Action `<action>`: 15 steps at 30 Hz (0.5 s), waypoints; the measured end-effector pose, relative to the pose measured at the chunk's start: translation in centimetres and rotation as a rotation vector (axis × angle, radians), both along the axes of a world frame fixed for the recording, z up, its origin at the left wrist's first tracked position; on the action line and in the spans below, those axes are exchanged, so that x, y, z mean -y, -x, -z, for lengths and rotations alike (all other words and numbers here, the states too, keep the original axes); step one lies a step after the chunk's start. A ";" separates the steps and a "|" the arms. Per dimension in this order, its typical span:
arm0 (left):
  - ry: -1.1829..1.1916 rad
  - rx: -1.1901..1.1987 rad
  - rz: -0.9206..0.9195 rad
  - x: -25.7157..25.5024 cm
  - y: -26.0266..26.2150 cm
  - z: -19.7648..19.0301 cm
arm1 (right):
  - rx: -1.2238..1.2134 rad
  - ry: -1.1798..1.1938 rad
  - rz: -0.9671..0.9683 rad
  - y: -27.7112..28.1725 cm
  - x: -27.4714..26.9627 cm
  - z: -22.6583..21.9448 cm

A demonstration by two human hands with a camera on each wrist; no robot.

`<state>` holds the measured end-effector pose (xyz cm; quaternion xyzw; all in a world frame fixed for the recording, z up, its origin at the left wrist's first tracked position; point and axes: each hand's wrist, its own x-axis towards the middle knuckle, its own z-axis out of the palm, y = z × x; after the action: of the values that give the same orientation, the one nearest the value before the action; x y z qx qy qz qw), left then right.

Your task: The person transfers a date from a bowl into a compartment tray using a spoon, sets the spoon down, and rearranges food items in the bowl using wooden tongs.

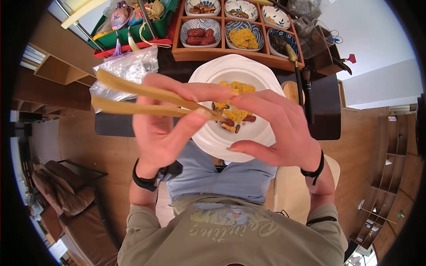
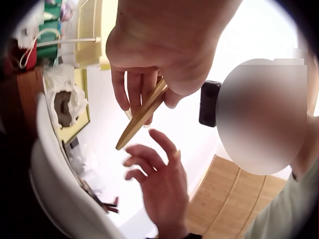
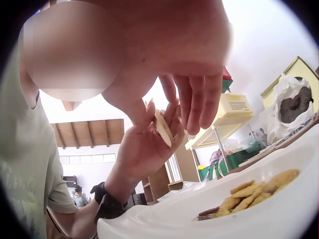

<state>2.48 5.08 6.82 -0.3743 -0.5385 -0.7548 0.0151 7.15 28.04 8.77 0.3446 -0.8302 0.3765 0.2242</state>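
Observation:
Wooden tongs [image 1: 142,94] are pinched between the thumb and fingers of my left hand [image 1: 159,128], above a white plate [image 1: 206,144]; their tips point down-right. On the plate lie yellow pieces [image 1: 236,115], a red date piece [image 1: 249,118] and small brown bits. My right hand [image 1: 286,131] hovers over the plate's right side, thumb and fingers spread, its index finger close to the left fingertips; contact is unclear. In the left wrist view the right hand [image 2: 167,194] holds nothing. The right wrist view shows the tongs [image 3: 162,128] in the left hand [image 3: 142,152].
Behind the plate stands a wooden compartment box [image 1: 222,55] with patterned bowls of dates [image 1: 200,36] and yellow pieces [image 1: 243,38]. Left are a plastic bag [image 1: 128,66] and green tray [image 1: 164,24]; right, brushes [image 1: 307,84] and a small wooden box [image 1: 326,57].

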 end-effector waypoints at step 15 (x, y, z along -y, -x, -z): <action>0.177 0.219 -0.159 1.3 -0.7 2.4 | 0.171 0.379 0.251 -3.5 -6.2 -0.2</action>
<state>3.21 3.76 4.43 -0.2457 -0.6293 -0.7371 -0.0172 10.64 34.21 9.01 0.1573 -0.7969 0.5228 0.2585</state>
